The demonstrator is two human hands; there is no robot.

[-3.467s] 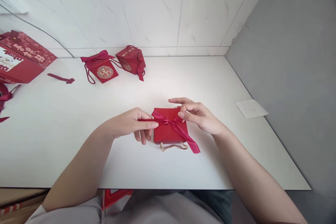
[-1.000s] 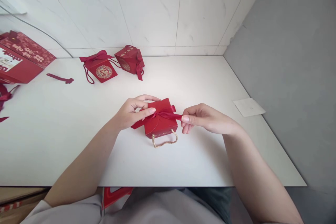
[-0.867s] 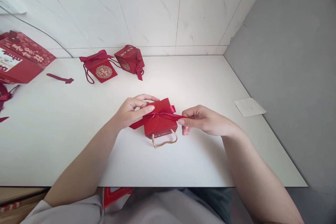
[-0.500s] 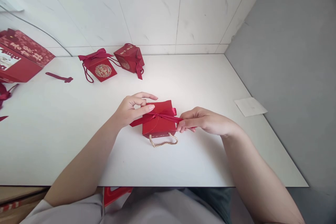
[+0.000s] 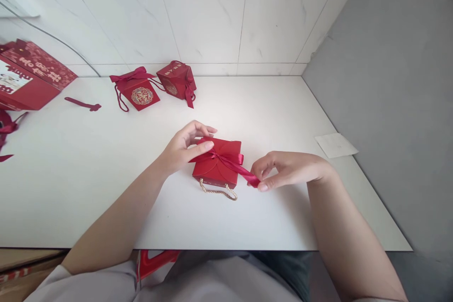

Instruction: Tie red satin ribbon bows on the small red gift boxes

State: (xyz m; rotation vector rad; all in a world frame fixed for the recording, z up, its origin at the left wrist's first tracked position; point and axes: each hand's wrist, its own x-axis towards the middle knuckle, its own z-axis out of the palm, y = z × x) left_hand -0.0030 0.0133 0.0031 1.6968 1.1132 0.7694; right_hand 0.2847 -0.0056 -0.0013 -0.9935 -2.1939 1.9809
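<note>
A small red gift box [image 5: 207, 167] lies on the white table, its overlapping flaps facing up. Tied across its top is a magenta ribbon [image 5: 231, 165] in a bow with loose tails. A twisted cream cord handle [image 5: 216, 192] hangs from the box's near side. My left hand [image 5: 189, 145] grips the box's far left corner, thumb pressing on top by the bow, fingers at the back edge. Just right of the box, my right hand [image 5: 276, 170] pinches the end of one ribbon tail between thumb and fingers.
Two red boxes with bows, one gold-printed [image 5: 142, 96] and one tilted [image 5: 177, 80], stand near the tiled wall. A dark red strip [image 5: 83, 104] and a large red carton [image 5: 38, 75] are at left. White paper [image 5: 336, 145] lies by the right edge.
My right hand has moved slightly right and toward me, slid to the ribbon tail's end. The box has turned a little, and my left thumb has shifted along its top.
</note>
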